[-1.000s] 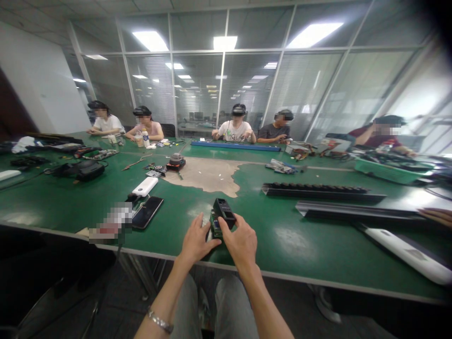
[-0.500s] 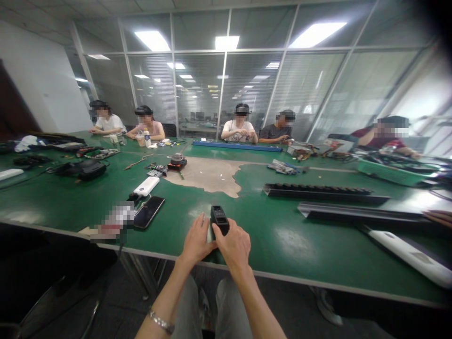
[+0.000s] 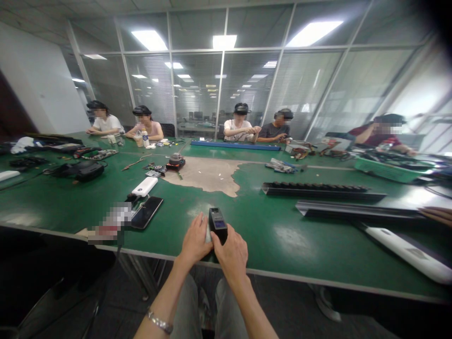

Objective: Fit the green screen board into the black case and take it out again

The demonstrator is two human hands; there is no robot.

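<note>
A small black box-shaped device (image 3: pixel 217 221) with a little bluish screen stands on the green table (image 3: pixel 268 249) near its front edge. My right hand (image 3: pixel 231 247) is wrapped round the device's near and right side, with the thumb at its near end. On the other side, my left hand (image 3: pixel 195 238) rests on the table just left of the device, fingers extended forward and its thumb reaching toward the right thumb. A small gap shows between the left fingers and the device.
Left of my hands lie a black phone (image 3: pixel 147 213), a white power bank (image 3: pixel 145 187) and a blurred packet. Black metal channels (image 3: pixel 353 210) and a long white device (image 3: pixel 409 254) lie right. Several people sit across the table, near a green basket (image 3: pixel 391 169).
The device's screen now shows bluish. The view has shifted slightly, and the device sits a little differently between my hands. Across the table, the middle person's hands have risen.
</note>
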